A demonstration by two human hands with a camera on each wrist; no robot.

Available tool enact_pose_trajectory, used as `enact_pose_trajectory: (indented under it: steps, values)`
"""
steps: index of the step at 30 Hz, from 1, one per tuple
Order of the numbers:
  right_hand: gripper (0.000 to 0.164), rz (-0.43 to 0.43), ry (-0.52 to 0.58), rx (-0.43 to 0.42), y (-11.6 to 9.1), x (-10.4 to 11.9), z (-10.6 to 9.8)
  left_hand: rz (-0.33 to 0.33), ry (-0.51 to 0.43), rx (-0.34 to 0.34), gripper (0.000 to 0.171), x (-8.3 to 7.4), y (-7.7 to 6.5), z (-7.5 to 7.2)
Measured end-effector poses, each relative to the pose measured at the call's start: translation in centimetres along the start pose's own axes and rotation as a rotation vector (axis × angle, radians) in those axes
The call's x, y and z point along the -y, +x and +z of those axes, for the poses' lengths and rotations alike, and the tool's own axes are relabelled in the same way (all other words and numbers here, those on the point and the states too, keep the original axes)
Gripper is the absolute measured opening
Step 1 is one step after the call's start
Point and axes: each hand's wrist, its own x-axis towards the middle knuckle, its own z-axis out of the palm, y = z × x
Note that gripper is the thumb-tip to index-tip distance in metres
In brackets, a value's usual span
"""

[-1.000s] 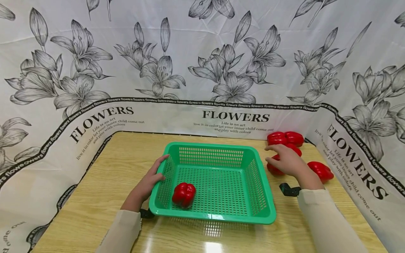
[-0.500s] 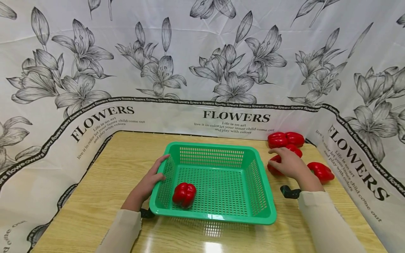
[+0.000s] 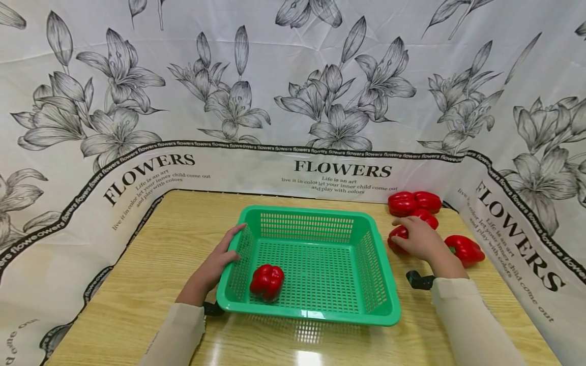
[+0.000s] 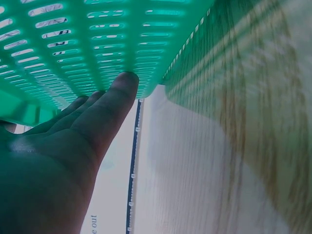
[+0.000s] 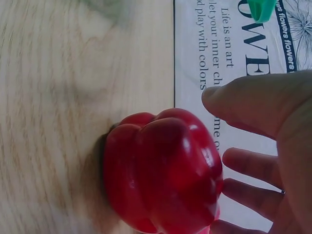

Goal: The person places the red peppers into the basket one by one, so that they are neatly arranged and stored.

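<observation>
My left hand (image 3: 212,267) grips the left side of a green plastic basket (image 3: 304,316), thumb over the rim. Its fingers (image 4: 109,114) lie along the outer slotted wall in the left wrist view. Inside the basket, toward the front left, sits one red bell pepper (image 3: 267,282). To the basket's right, my right hand (image 3: 423,241) hovers over another bell pepper (image 5: 161,170), which it partly hides in the head view. Its thumb stands apart from that pepper, and its other fingertips are close to the pepper's upper side.
Right behind the hovered pepper lies another pepper (image 3: 427,218). Two more, a left one (image 3: 402,204) and a right one (image 3: 428,202), lie at the table's back edge. A further pepper (image 3: 466,250) lies by my right wrist. Flower-printed cloth (image 3: 256,168) walls in the wooden table (image 3: 155,244).
My right hand has come slightly lower and to the right, closer over the pepper. My left hand and the basket have stayed in place.
</observation>
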Motion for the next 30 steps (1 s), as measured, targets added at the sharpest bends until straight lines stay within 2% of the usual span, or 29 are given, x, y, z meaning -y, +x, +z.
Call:
enact_pose_trajectory:
  steps: [18,30]
  values:
    - [0.056,0.041,0.033,0.008,0.6,-1.3,1.6,-0.008,-0.008,-0.019,0.079,0.3,0.2,0.0]
    - [0.059,0.062,0.023,0.003,0.7,-1.4,2.3,0.013,-0.018,0.013,0.08,0.4,0.1,-0.1]
